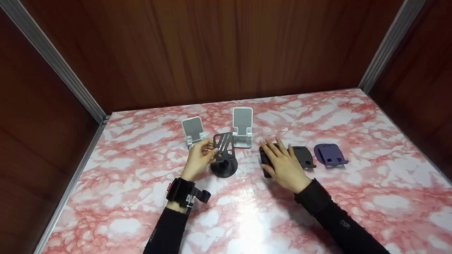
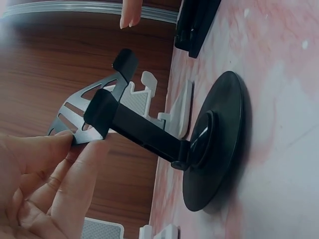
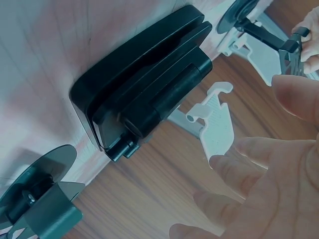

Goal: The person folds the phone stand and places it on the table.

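Note:
My left hand point(image 1: 200, 159) pinches the edge of the slotted plate of a black phone stand point(image 1: 224, 170). That stand's round base point(image 2: 230, 134) sits on the table, and its arm leans upward in the left wrist view. My right hand point(image 1: 286, 170), fingers straight and spread, is over a folded black phone stand point(image 3: 164, 94). A gap shows between that hand and the stand in the right wrist view. The hand hides most of this stand in the head view.
Two white-framed phone stands with grey pads, a left one point(image 1: 192, 127) and a right one point(image 1: 243, 117), stand farther back. Right of my right hand lie a dark grey stand point(image 1: 304, 157) and a purple stand point(image 1: 332, 155). Wood-look panels point(image 1: 226, 53) enclose the marbled table point(image 1: 134, 201).

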`<state>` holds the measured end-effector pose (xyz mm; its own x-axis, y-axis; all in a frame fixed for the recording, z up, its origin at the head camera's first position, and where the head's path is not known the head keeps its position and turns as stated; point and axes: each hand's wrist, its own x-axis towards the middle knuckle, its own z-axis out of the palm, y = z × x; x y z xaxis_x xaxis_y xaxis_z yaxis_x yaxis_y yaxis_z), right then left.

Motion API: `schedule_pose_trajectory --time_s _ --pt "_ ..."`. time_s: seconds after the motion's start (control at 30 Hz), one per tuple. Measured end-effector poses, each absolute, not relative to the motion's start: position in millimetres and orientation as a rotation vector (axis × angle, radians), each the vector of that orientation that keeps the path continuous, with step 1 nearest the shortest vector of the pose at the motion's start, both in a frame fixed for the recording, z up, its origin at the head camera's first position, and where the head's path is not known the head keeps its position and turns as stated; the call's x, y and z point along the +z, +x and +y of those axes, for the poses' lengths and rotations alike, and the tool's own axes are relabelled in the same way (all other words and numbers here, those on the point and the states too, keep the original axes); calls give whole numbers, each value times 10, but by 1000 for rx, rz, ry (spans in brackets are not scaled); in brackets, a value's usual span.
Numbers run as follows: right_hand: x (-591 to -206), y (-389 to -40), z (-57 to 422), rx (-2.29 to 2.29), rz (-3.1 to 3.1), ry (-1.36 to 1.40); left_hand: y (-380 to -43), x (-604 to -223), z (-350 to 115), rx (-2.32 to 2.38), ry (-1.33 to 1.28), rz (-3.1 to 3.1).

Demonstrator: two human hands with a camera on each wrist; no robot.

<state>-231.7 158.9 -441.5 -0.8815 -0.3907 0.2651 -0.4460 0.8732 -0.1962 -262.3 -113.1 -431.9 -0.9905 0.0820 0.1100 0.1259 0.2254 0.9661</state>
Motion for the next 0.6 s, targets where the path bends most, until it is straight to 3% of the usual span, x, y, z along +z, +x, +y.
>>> schedule_pose_trajectory --time_s 0.6 --pt "-4412 -2304 1555 444 -2828 677 -2404 -4030 -930 -1912 -418 -2400"
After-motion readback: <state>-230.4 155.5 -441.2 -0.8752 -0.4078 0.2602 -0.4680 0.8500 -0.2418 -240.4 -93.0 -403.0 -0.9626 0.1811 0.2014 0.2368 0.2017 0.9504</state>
